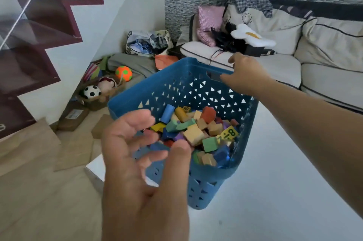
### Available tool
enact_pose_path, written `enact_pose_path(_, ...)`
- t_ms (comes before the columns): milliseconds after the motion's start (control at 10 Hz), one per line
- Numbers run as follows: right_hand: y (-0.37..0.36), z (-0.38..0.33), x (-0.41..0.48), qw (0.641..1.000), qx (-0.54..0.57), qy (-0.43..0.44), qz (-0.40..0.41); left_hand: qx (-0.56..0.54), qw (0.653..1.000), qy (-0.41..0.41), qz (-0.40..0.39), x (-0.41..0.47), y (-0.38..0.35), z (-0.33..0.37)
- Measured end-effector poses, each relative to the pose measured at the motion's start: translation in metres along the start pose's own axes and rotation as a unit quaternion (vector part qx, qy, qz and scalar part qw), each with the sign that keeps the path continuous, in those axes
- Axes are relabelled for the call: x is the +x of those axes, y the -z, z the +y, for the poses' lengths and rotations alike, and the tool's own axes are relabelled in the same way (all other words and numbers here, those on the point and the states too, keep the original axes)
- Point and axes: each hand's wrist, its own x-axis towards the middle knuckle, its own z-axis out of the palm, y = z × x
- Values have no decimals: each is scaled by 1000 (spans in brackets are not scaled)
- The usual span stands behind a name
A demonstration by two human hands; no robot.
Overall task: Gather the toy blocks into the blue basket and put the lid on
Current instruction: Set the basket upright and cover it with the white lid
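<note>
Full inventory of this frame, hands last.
blue basket: one, blue, on the white table
toy blocks: many, mixed colours, inside the basket
table: one, white, under the basket
sofa: one, cream, behind at right
cushion: one, pink, on the sofa
flower plush: one, white and yellow, on the sofa
ball: one, orange and green, floor at left
football: one, black and white, in a box, left
left hand: one, empty, fingers loosely curled, over near rim
right hand: one, grips far rim
</note>
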Motion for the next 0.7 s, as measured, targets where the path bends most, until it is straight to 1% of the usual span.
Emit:
enact_pose_path(100, -13, -7, 24, 999, -35, 12, -37, -41, 980, 146, 127, 19, 7, -17)
enact_pose_path(200, -26, -12, 40, 994, -73, 12, -79, -59, 967, 245, 29, 22, 11, -32)
enact_pose_path(300, -37, -14, 49, 990, -107, 10, -88, -67, 950, 288, -104, 18, 17, -52)
enact_pose_path(400, -34, -14, 54, 985, -132, 6, -109, 23, 938, 342, -45, 23, 6, -48)
enact_pose_path(500, -33, -10, 56, 984, -121, -2, -127, 56, 950, 297, 74, 10, -16, -33)
enact_pose_path(600, -26, -8, 56, 987, -98, -17, -125, 72, 965, 250, 34, 3, -28, -32)
enact_pose_path(700, 3, 6, 54, 987, -83, -77, -116, 111, 964, 235, 56, -8, -40, -24)
